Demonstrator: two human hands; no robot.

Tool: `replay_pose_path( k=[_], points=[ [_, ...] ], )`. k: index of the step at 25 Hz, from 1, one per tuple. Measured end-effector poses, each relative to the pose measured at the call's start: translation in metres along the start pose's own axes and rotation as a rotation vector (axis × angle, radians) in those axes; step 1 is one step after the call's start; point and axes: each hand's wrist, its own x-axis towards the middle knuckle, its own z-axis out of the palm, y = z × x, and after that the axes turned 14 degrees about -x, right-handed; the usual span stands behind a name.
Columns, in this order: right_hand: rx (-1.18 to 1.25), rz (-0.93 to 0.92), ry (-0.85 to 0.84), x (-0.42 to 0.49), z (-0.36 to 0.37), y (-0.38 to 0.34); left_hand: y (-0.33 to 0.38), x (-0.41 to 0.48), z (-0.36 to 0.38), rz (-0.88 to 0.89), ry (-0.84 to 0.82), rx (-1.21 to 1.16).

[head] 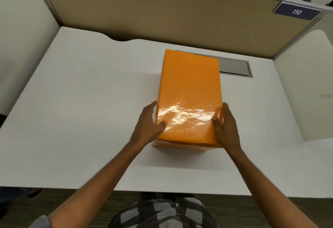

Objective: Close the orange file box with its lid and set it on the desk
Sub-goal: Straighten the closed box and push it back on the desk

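The orange file box stands on the white desk a little right of centre, its glossy lid on top and covering it. My left hand presses against the box's near left side, thumb resting on the lid. On the near right side my right hand holds the box the same way, thumb on the lid's edge. The box's lower body shows only as a pale strip under the lid's near edge.
A grey cable hatch is set into the desk just behind and right of the box. Beige partition walls close the desk at the back and sides. A blue sign reading 110 hangs at the upper right.
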Motion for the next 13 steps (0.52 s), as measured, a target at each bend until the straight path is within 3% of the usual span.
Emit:
replay_pose_path(
  k=[3, 9, 13],
  points=[
    [-0.18, -0.157, -0.019, 0.023, -0.001, -0.019, 0.024, 0.026, 0.016, 0.126, -0.03, 0.271],
    [-0.363, -0.141, -0.099, 0.047, 0.001, -0.021, 0.04, 0.06, 0.017, 0.009, -0.103, 0.479],
    [-0.602, -0.19, 0.063, 0.074, -0.02, -0.031, 0.045, 0.07, 0.024, -0.026, -0.106, 0.644]
  ],
)
